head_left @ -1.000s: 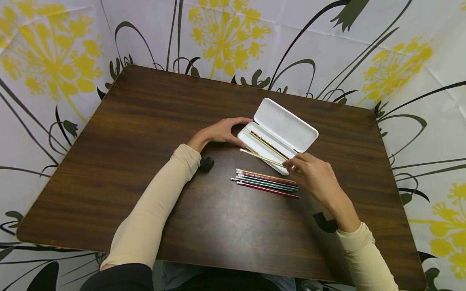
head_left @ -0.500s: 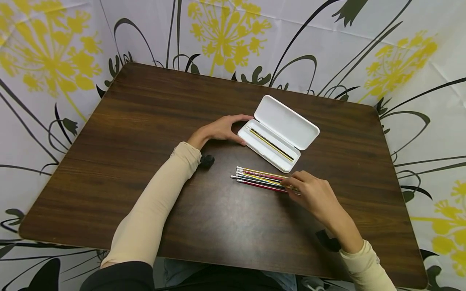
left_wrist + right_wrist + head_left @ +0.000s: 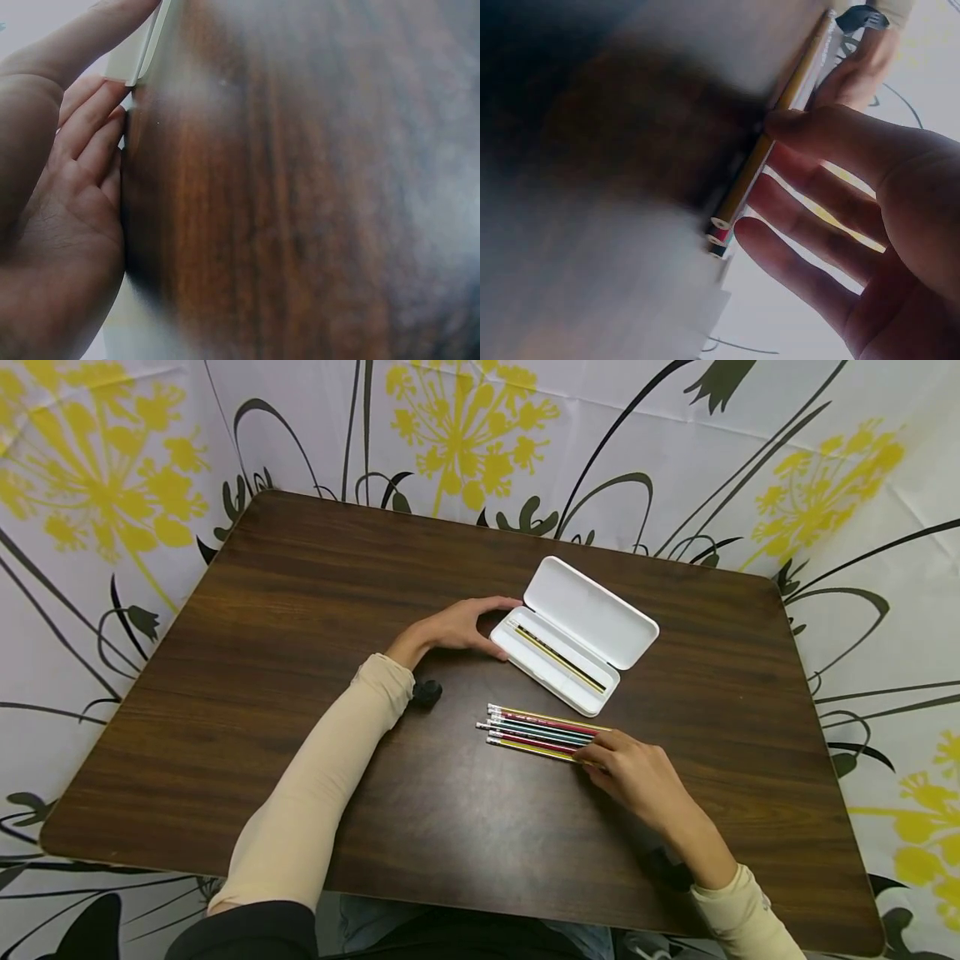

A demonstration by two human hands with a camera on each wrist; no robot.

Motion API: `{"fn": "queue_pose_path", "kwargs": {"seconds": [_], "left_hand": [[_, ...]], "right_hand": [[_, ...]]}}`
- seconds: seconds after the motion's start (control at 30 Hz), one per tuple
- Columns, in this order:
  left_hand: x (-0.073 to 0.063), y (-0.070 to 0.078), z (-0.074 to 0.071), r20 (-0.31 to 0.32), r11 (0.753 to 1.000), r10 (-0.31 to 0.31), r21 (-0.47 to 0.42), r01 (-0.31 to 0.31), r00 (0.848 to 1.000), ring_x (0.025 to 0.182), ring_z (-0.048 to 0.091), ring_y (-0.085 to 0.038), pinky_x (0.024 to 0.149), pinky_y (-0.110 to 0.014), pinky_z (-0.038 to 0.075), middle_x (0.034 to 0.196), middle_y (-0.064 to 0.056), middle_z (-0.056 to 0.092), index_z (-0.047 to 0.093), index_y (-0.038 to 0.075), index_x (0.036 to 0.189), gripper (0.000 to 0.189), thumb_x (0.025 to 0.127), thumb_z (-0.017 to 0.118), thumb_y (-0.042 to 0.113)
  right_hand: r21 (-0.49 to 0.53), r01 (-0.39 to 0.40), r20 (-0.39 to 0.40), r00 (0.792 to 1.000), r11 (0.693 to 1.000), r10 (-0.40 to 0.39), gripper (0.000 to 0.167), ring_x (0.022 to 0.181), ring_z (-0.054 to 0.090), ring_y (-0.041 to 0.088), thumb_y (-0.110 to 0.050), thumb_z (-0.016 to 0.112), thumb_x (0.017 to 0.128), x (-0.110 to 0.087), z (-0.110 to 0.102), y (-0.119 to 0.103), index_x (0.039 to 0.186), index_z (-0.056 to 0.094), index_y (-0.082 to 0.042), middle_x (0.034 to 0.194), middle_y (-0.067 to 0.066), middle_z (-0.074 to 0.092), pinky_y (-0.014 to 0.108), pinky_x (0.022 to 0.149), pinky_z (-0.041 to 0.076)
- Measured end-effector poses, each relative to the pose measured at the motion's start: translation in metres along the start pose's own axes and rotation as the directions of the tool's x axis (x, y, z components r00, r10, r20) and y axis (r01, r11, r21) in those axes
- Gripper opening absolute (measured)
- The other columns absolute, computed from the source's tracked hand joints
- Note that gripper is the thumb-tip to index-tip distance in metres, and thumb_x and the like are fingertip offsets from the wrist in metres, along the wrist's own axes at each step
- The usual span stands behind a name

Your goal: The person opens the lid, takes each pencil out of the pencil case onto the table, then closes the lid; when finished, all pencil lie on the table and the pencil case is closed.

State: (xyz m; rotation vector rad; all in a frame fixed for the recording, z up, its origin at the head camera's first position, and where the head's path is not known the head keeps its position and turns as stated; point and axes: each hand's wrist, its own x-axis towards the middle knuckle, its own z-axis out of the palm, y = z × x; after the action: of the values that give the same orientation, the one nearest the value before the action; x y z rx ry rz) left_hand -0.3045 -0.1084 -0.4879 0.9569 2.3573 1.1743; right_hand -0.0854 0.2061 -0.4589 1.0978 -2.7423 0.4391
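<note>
The white pencil case lies with its lid raised, a black-and-yellow pencil inside. My left hand holds the case's left end, thumb at the front corner and index finger at the back. In the left wrist view, the fingers lie along the case's edge. My right hand pinches a yellow pencil near its unsharpened end, between thumb and index finger. This pencil lines the near side of a row of red, green and yellow pencils, eraser ends pointing left.
The brown wooden table carries the case and the pencils. A black wrist camera sits under the left wrist. A floral curtain hangs behind the table and at both sides.
My right hand has carried the yellow pencil from over the case's front edge down toward me, across the row, to the row's near side. The left hand stays at the case.
</note>
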Motion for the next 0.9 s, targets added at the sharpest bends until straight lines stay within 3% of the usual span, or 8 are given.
{"fn": "queue_pose_path", "kwargs": {"seconds": [0.1,0.2,0.33,0.5,0.9], "left_hand": [[0.0,0.0,0.0,-0.001,1.0,0.015,-0.009,-0.015,1.0,0.137,0.033,-0.014,0.111,-0.036,0.026,0.149,0.003,0.042,0.041,0.02,0.15,0.091,0.073,0.088,0.035],[0.0,0.001,-0.001,0.0,1.0,0.027,-0.012,-0.027,1.0,0.138,0.033,-0.017,0.111,-0.039,0.026,0.149,0.001,0.042,0.041,0.018,0.15,0.091,0.074,0.088,0.035],[-0.002,0.001,-0.002,-0.007,1.0,0.02,0.002,-0.02,1.0,0.137,0.033,-0.016,0.111,-0.038,0.026,0.148,0.002,0.043,0.041,0.019,0.15,0.091,0.074,0.088,0.035],[-0.003,-0.001,0.0,-0.008,1.0,0.0,0.007,0.0,1.0,0.137,0.032,-0.014,0.11,-0.036,0.026,0.149,0.004,0.042,0.04,0.021,0.15,0.092,0.073,0.088,0.035],[-0.002,-0.001,0.002,-0.009,1.0,0.002,0.0,-0.002,1.0,0.136,0.034,-0.013,0.11,-0.035,0.027,0.148,0.005,0.043,0.041,0.022,0.15,0.092,0.073,0.088,0.035]], "right_hand": [[0.004,-0.017,0.009,1.0,1.0,0.017,0.022,0.092,0.065,0.019,-0.013,0.083,0.078,0.0,0.001,0.001,0.099,0.075,-0.017,0.104,0.002,0.068,0.04,0.061,0.053],[0.005,-0.031,-0.006,1.0,1.0,0.031,0.021,0.082,0.065,0.017,-0.016,0.083,0.078,0.007,-0.005,0.006,0.098,0.075,-0.016,0.098,0.001,0.068,0.039,0.058,0.052],[0.032,-0.091,-0.056,0.994,0.995,0.093,0.018,0.07,0.064,0.014,-0.017,0.081,0.08,0.03,-0.022,0.024,0.097,0.075,-0.014,0.087,-0.002,0.068,0.036,0.055,0.05],[0.06,-0.209,-0.087,0.973,0.976,0.214,0.012,0.071,0.066,0.017,-0.014,0.076,0.085,0.061,-0.032,0.047,0.096,0.076,-0.012,0.085,0.0,0.069,0.04,0.056,0.05],[-0.019,-0.361,0.078,0.929,0.932,0.362,0.012,0.077,0.067,0.023,-0.015,0.069,0.09,0.093,-0.011,0.064,0.1,0.076,-0.012,0.089,0.003,0.073,0.047,0.059,0.049]]}}
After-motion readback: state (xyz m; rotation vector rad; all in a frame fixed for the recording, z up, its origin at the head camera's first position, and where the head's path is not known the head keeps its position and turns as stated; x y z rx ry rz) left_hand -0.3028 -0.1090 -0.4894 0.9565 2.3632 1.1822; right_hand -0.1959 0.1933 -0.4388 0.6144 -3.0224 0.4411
